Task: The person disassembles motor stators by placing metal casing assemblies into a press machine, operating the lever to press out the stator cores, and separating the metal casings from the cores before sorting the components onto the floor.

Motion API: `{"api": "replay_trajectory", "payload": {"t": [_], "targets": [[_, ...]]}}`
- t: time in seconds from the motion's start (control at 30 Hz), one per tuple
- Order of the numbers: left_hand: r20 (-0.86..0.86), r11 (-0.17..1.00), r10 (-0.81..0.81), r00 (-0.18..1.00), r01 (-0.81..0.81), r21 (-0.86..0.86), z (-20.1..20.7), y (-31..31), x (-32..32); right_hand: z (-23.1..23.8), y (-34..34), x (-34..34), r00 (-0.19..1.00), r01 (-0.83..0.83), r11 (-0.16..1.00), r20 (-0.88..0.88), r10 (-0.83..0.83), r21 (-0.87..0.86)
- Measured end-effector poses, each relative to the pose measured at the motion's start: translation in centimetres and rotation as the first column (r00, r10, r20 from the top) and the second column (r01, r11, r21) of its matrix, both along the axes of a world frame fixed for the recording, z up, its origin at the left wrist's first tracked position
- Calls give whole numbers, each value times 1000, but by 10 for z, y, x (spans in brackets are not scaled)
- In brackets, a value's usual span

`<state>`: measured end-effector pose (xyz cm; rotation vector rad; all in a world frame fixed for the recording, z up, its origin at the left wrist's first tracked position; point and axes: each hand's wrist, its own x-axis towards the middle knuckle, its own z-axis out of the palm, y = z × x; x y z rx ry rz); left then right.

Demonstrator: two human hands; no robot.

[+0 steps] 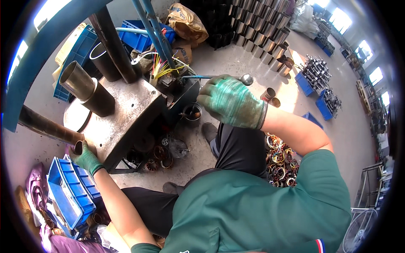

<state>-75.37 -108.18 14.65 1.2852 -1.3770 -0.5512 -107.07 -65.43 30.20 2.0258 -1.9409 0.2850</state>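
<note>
Bright daylight; blown-out windows [340, 20] upper right; glare patch on floor [290, 89]; fisheye bending toward black rim.

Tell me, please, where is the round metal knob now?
In the head view, the round metal knob is in the upper part, right of centre, beside the gloved right hand, at the end of the blue lever.

The right glove [234, 101] is streaked mint and deeper green — brown smudges on its fingers. The left glove [87, 159] is green, the small tube [79, 146] brownish. Blue lever [197, 76], silver ball [247, 79]. Dark green shirt [253, 206] — red, white and blue striped trim [320, 245]. Black trousers [242, 145], blue crate [63, 197], purple cloth [37, 184].
</note>
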Motion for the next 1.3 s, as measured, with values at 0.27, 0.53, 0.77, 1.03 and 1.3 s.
{"api": "replay_trajectory", "payload": {"t": [0.27,0.53,0.77,1.03,1.3], "targets": [[47,929,102,994,-78,-363,14,24,-2,-95,-14,38,596,239,957,753,-280,166],[28,747,49,998,-18,-664,11,38,-10,-105,-18,-43,-508,232,893,831,-226,385],[74,811,-139,988,156,-564,21,63,-23,-102,-46,-110,14,228,794,813,-581,564],[89,685,-217,972,216,-695,23,85,-50,-151,-71,-98,488,562,707,518,-703,430],[224,662,-296,929,369,-652,10,84,-46,-175,-90,-65,641,502,614,214,-737,609]]}}
